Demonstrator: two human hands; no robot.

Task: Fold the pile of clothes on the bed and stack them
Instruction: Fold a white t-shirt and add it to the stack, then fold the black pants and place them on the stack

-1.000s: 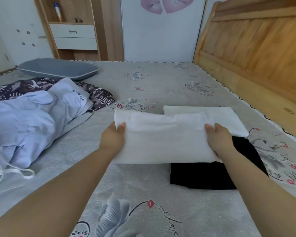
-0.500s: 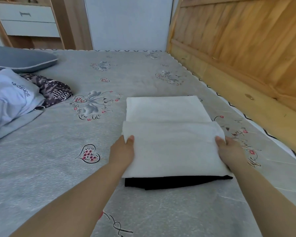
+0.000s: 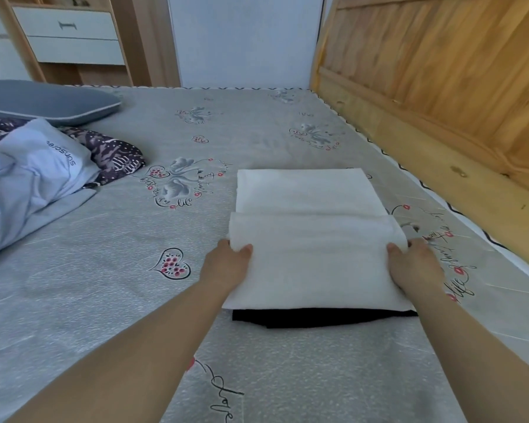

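Observation:
A folded white garment [image 3: 315,261] lies on top of a stack on the grey bed sheet [image 3: 119,270]. Under it a second folded white piece [image 3: 306,190] sticks out at the far side, and a folded black garment [image 3: 312,319] shows along the near edge. My left hand [image 3: 226,267] grips the top garment's left edge, thumb on top. My right hand [image 3: 416,267] grips its right edge the same way. At the left lies the unfolded pile: a pale blue jacket [image 3: 22,184] over a dark patterned cloth [image 3: 113,157].
A grey pillow [image 3: 49,102] lies at the far left of the bed. The wooden headboard [image 3: 440,96] runs along the right side. Beyond the bed's far edge stand a wooden cabinet with white drawers [image 3: 71,38] and a white door [image 3: 245,38].
Both hands carried the white garment to the right and lowered it onto the stack, covering most of the black garment. The view swung right and down with them.

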